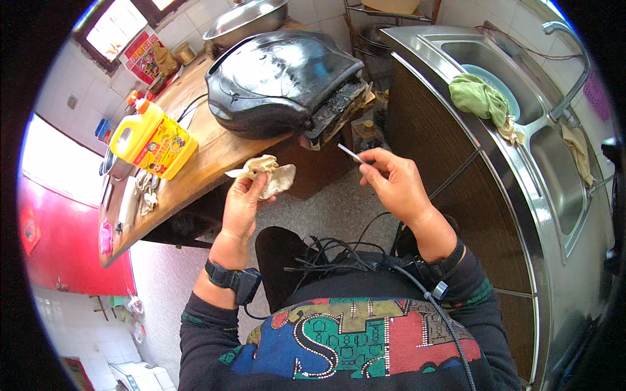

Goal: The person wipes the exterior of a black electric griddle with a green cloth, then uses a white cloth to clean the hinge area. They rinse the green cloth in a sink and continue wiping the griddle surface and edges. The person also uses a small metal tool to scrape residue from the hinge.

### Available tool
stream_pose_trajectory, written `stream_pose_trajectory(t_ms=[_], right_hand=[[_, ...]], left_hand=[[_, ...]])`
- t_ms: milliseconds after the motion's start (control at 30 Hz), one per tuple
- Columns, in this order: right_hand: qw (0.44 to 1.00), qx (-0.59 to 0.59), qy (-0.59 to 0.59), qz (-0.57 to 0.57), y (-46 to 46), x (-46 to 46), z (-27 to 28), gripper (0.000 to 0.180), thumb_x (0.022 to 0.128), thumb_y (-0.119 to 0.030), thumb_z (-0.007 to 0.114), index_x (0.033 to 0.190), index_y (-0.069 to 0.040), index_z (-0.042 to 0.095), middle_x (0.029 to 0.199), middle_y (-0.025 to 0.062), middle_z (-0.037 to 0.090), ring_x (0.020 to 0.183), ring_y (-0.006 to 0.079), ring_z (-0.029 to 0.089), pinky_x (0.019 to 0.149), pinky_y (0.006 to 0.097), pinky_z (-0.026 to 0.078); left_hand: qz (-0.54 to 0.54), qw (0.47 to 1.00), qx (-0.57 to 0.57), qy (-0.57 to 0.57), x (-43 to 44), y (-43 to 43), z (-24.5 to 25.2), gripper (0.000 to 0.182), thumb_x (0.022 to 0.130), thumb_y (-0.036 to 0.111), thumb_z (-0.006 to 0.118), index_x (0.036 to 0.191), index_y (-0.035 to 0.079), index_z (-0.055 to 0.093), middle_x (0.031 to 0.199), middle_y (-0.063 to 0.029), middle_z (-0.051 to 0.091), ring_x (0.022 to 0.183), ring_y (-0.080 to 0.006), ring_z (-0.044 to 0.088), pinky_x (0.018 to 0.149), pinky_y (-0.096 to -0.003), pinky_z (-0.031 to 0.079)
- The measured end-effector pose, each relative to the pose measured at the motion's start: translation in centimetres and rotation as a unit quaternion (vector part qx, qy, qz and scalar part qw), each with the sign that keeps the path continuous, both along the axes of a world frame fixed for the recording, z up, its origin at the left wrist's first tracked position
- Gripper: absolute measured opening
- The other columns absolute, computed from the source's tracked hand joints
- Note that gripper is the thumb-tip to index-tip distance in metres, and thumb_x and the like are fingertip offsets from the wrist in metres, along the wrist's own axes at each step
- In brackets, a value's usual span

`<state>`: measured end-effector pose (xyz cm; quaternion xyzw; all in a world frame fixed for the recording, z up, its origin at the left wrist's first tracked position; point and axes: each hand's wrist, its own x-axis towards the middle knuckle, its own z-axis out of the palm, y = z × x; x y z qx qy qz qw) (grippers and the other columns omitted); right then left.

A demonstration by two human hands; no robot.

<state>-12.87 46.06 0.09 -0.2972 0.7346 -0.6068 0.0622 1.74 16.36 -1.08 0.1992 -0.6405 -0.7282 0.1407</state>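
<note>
My left hand (240,203) pinches a crumpled cream cloth (279,181) between thumb and fingers, in front of the wooden table (215,152). A thin, pale stick-like piece (348,152) is held in my right hand (398,183), its tip pointing up and left. Its material cannot be made out. Beyond both hands, a large glossy black appliance (274,73) with a rounded body rests on the table. Its dark, grimy end (337,110) faces my right hand, and neither hand touches it.
A yellow detergent jug (156,141) with a red cap stands on the table's left, near rags (146,191). A steel sink unit (543,195) runs along the right, with a green cloth (479,97) over a basin's edge. Cables (337,254) lie across my lap.
</note>
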Motion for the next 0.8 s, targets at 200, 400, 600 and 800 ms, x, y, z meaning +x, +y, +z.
stream_pose_trajectory(t_ms=[200,400,600,800], right_hand=[[0.995,0.011,0.077,-0.062,-0.8,-3.9,1.3,0.025,0.104,-0.012,0.064,0.124,-0.001,0.076,0.077,0.0059,0.073,0.071,0.0101,0.066,0.067,0.0282,0.052],[0.982,-0.021,0.150,-0.109,-3.3,-7.3,1.3,0.023,0.101,-0.010,0.067,0.120,-0.004,0.078,0.084,0.0136,0.076,0.074,0.0205,0.072,0.070,0.0333,0.056],[0.983,-0.054,0.132,-0.119,-5.7,-8.1,0.5,0.023,0.102,-0.010,0.068,0.121,-0.007,0.080,0.079,0.0099,0.074,0.069,0.0134,0.069,0.068,0.0289,0.055],[0.982,-0.072,0.128,-0.121,-6.4,-7.5,-0.8,0.024,0.101,-0.007,0.068,0.122,-0.009,0.080,0.075,0.0051,0.071,0.069,0.0092,0.065,0.067,0.0276,0.053]], left_hand=[[0.045,0.983,-0.147,0.096,-2.8,-1.7,3.6,0.030,0.108,0.029,0.068,0.122,0.004,0.073,0.112,0.0002,0.074,0.100,-0.0076,0.065,0.091,-0.0250,0.049],[0.106,0.934,-0.280,0.194,-5.8,-1.2,7.8,0.023,0.108,0.025,0.069,0.117,0.004,0.070,0.101,0.0023,0.069,0.091,-0.0050,0.059,0.082,-0.0231,0.048],[0.087,0.885,-0.415,0.193,-9.4,-1.6,9.2,0.025,0.104,0.025,0.074,0.112,0.002,0.074,0.095,0.0028,0.070,0.083,-0.0045,0.059,0.076,-0.0243,0.049],[0.050,0.881,-0.449,0.141,-11.4,-1.9,9.1,0.032,0.102,0.031,0.077,0.113,0.001,0.075,0.086,0.0048,0.071,0.077,-0.0035,0.059,0.071,-0.0229,0.048]])
